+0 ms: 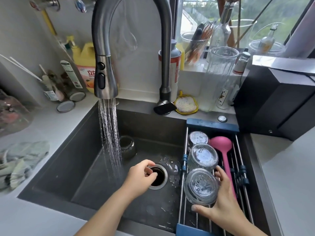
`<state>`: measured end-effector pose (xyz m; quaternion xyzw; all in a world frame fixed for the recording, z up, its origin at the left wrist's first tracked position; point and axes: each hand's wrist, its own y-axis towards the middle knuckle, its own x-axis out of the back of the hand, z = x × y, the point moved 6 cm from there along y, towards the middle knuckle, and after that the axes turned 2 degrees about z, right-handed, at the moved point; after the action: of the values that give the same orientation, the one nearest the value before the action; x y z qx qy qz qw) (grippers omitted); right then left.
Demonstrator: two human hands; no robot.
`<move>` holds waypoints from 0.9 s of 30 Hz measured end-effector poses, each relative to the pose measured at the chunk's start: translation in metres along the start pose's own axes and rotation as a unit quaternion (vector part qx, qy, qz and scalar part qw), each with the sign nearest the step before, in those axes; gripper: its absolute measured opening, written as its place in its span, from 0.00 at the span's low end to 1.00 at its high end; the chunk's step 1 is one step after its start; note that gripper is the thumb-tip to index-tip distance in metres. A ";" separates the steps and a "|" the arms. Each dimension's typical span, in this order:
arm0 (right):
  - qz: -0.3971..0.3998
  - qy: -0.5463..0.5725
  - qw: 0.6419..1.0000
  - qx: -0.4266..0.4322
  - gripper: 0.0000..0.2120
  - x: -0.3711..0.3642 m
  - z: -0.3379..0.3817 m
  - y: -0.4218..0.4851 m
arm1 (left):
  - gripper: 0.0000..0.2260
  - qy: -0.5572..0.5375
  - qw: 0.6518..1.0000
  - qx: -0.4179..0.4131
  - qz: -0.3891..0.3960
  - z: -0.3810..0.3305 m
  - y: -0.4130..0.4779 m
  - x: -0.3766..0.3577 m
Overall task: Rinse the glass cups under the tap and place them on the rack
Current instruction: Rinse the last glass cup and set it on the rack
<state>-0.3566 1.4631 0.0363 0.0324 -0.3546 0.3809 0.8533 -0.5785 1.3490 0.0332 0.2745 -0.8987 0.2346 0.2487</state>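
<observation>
Dark matte sink (68, 167), tap (105, 72) spraying, a glass cup going onto the rack (213, 124).
Rack is smooth round steel rods with gaps. Two upturned cups (202, 156) sit on it beside a pink ladle (221, 150). Right hand (221, 206) wraps fingers and thumb round the nearest cup (201, 186), which is inverted, embossed and wet. It could slip or knock its close neighbour. A last cup (127, 146) stands in the sink. Left hand (139, 176) is loosely curled and empty.
</observation>
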 end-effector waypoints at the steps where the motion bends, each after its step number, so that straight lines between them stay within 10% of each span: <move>1: -0.029 -0.021 0.999 0.018 0.58 0.006 0.010 -0.003 | 0.11 0.009 1.000 0.006 0.000 0.003 0.001 0.003; 5: -0.116 -0.024 0.981 0.152 0.36 0.016 0.075 -0.001 | 0.14 0.018 0.998 0.053 -0.030 0.019 0.006 0.024; 9: 0.027 -0.069 0.973 0.217 0.20 -0.042 0.134 0.047 | 0.16 -0.032 0.991 0.105 -0.077 0.038 0.008 0.050; 22: 0.257 -0.425 0.842 0.210 0.26 -0.228 0.139 0.239 | 0.09 -0.212 0.951 0.121 -0.189 0.073 0.033 0.093; 27: 0.212 -0.474 0.811 0.268 0.19 -0.242 0.129 0.237 | 0.09 -0.217 0.944 0.167 -0.186 0.087 0.030 0.076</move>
<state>-0.7019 1.4370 -0.0709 0.3609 -0.5970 0.5698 0.4343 -0.6796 1.2937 0.0022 0.5185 -0.8118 0.2661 0.0373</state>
